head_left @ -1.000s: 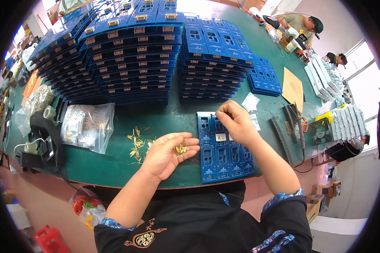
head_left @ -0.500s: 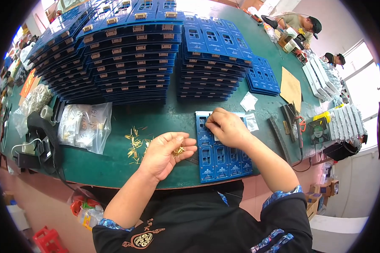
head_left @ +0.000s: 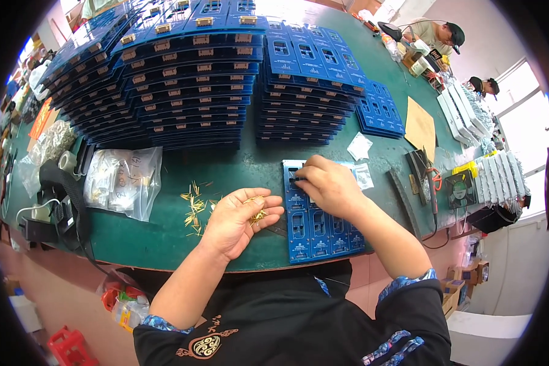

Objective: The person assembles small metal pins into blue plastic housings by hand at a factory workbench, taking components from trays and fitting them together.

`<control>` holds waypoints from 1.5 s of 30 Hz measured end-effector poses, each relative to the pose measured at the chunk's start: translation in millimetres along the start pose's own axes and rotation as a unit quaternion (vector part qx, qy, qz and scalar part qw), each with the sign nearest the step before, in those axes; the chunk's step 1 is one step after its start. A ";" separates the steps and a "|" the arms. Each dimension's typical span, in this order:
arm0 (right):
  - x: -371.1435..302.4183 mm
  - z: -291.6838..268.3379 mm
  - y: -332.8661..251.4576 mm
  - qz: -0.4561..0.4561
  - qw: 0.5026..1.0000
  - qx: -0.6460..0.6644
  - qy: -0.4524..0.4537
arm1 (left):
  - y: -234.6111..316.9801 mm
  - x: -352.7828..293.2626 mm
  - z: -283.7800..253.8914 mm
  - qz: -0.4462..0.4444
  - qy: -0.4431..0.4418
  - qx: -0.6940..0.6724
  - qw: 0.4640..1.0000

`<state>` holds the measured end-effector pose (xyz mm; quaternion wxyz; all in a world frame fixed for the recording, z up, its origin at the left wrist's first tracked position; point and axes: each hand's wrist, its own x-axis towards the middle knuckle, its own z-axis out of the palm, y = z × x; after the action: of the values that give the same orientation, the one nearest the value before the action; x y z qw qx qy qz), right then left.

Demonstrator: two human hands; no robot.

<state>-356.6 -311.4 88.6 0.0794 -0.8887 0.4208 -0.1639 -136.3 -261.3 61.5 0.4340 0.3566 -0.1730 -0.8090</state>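
Left hand [head_left: 233, 224], half open with fingers loosely curled, cups gold pins [head_left: 258, 218]; right hand [head_left: 334, 190] has fingers drawn together at the upper left of a blue board [head_left: 318, 236] on the green surface [head_left: 177, 251], any pin between them hidden. Work looks unfinished: loose pins [head_left: 194, 207] lie leftward; fitted ones cannot be counted

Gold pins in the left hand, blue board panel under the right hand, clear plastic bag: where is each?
Gold pins [head_left: 258, 217]: head view, on the held clump.
Blue board panel [head_left: 319, 242]: head view, on its uncovered lower half.
Clear plastic bag [head_left: 145, 192]: head view, on its right side.
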 end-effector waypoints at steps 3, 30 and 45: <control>-4.2 -3.3 8.1 0.011 0.998 0.007 0.062 | -0.7 0.1 -0.3 -0.002 -0.002 0.004 1.000; -11.7 -3.7 -6.7 -0.034 0.999 -0.027 -0.004 | -1.5 0.9 -5.8 -0.018 -0.001 -0.016 1.000; -12.1 0.6 -8.4 -0.064 0.995 -0.077 0.018 | -1.8 1.1 -6.2 -0.016 -0.007 -0.003 1.000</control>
<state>-357.5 -296.7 87.6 -0.0077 -0.9140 0.3763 -0.1518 -133.2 -261.0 55.7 0.4208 0.3525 -0.1677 -0.8189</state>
